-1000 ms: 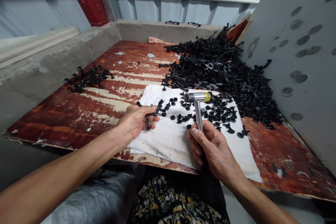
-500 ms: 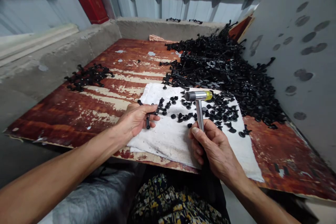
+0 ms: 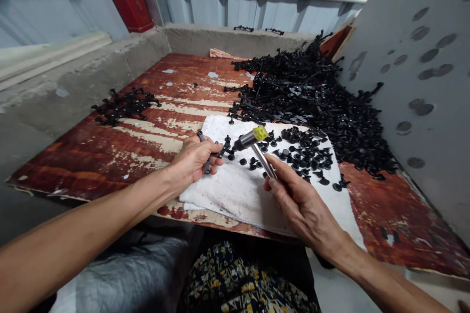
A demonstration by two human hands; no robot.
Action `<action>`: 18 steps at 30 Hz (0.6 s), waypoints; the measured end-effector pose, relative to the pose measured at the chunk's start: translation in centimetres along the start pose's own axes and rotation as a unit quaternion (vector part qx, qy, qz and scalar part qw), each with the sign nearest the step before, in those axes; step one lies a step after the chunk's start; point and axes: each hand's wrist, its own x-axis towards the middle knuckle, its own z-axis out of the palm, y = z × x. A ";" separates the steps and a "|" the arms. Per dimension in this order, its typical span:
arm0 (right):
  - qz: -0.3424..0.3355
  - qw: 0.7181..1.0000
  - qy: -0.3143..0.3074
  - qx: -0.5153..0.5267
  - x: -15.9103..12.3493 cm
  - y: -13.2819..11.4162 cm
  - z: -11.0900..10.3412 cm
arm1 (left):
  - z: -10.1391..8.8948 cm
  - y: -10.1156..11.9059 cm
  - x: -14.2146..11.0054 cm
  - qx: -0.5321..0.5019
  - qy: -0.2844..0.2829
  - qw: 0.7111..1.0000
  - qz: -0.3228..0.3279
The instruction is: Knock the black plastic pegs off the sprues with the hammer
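My left hand [image 3: 196, 156] pinches a small black plastic part with thin arms [image 3: 207, 165] above the left edge of a white cloth [image 3: 235, 200]; the fingers hide much of it. My right hand [image 3: 293, 190] is wrapped round the handle of a small mallet [image 3: 250, 140], which has a metal head, one dark face and one yellow face. The mallet head tilts, dark face pointing left toward the black part, a short gap between them. On the cloth lie several loose round-headed black pegs [image 3: 308, 154], some close to my left fingertips.
A large heap of black plastic parts [image 3: 304, 88] covers the back right of the worn red-brown board [image 3: 73, 156]. A smaller pile [image 3: 125, 106] lies at the left. A grey spotted panel [image 3: 422, 83] rises on the right; a low concrete ledge [image 3: 110, 66] borders the left.
The mallet has swung left and tilted, its head now nearer my left hand. My right wrist has turned. The black part in my left hand has shifted angle slightly.
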 end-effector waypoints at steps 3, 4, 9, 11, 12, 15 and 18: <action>-0.121 0.989 0.013 -0.084 0.6 0.4 -0.2 | 0.0 -0.1 0.2 0.005 -0.010 1.000 0.008; -0.144 0.984 0.018 -0.104 0.7 0.6 -0.2 | 0.0 -0.1 0.3 0.004 -0.014 1.000 0.009; -0.185 0.951 -0.019 -0.246 1.2 0.7 -0.4 | -0.2 -0.4 0.2 -0.007 -0.017 1.000 0.008; -0.194 0.948 -0.005 -0.251 1.2 0.4 -0.5 | -0.2 -0.4 0.2 -0.012 -0.018 1.000 0.011; -0.202 0.949 0.021 -0.239 1.2 0.2 -0.5 | -0.2 -0.4 0.1 -0.015 -0.016 1.000 0.012; -0.210 0.943 0.046 -0.256 1.1 0.0 -0.6 | -0.1 -0.4 0.1 -0.014 -0.009 1.000 0.011; -0.191 0.932 -0.031 -0.307 1.1 0.3 -0.6 | -0.1 -0.4 0.2 -0.003 -0.010 1.000 0.012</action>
